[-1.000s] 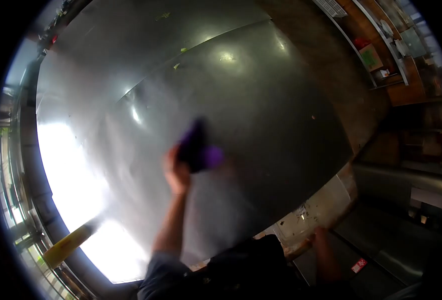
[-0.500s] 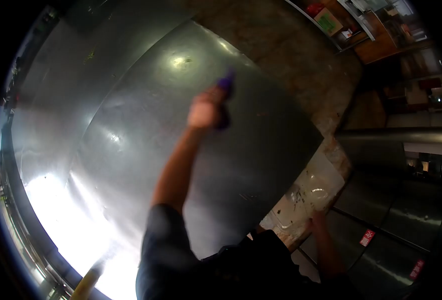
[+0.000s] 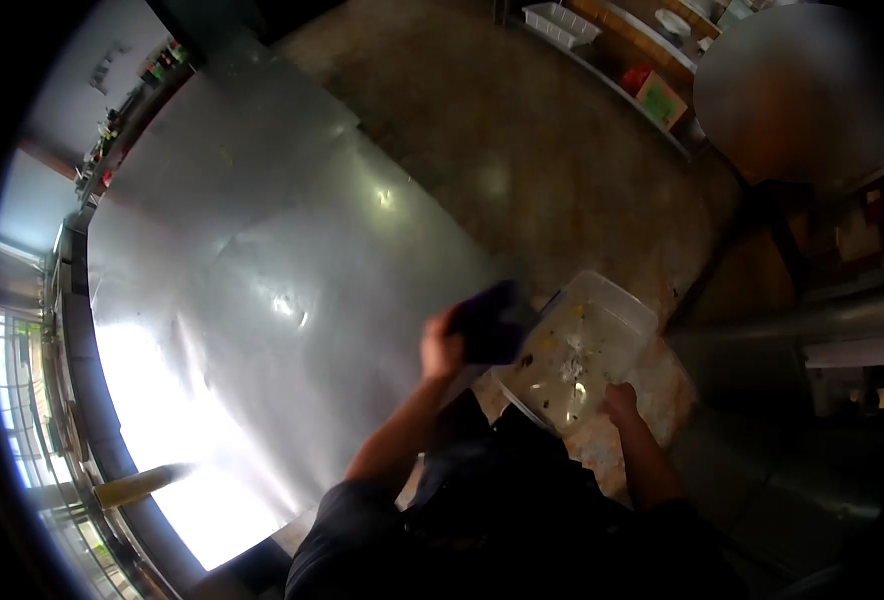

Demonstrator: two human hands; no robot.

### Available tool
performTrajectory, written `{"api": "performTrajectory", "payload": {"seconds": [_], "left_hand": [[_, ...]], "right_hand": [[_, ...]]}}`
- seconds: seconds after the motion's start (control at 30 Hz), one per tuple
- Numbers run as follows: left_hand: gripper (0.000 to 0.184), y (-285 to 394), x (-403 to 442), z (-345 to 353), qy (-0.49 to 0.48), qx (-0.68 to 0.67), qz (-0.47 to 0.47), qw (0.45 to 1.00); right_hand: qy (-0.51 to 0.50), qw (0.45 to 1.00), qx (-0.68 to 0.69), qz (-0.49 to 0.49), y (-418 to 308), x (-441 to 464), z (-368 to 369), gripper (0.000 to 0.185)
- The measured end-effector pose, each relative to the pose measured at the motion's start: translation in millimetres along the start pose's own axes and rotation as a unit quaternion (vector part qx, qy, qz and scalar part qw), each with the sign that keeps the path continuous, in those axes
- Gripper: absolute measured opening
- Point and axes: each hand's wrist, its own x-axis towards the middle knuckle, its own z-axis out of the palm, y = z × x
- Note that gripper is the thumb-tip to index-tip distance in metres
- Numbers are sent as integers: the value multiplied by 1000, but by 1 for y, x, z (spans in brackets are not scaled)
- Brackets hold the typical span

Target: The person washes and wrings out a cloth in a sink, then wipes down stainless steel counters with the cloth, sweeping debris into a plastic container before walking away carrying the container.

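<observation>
A dark purple cloth [image 3: 490,322] is in my left hand [image 3: 444,345], at the right edge of the metal table [image 3: 252,250]. Its blurred folds hang close to the near-left rim of a translucent plastic bin [image 3: 620,303]. My right hand [image 3: 620,402] is closed at the bin's right side and appears to grip its rim, though the fingertips are hidden. Inside the bin lie pale and dark scraps, with what looks like some shiny liquid.
A yellow cylindrical object [image 3: 140,486] lies at the table's bright left edge. Brown mottled floor [image 3: 482,140] runs beyond the table. Shelving with a white basket [image 3: 562,24] and a green-marked box [image 3: 661,101] stands at upper right. Metal cabinets are on the right.
My left hand has brought the purple cloth from the table's middle to its right edge by the bin. More of the bin now shows, higher against the table. The view has shifted.
</observation>
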Motion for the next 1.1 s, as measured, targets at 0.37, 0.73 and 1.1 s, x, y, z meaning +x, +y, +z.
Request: {"api": "performTrajectory", "payload": {"seconds": [0.37,0.73,1.1], "left_hand": [[52,-178,-174,-219,311,429,-121,840],[36,-17,-178,-147,315,285,-118,898],[51,46,-448,-143,446,274,-197,829]], "right_hand": [[44,985,-159,-52,-47,-90,15,26],[58,973,-192,-114,-104,-140,1,34],[-241,958,-113,-109,-152,-159,-67,27]]}}
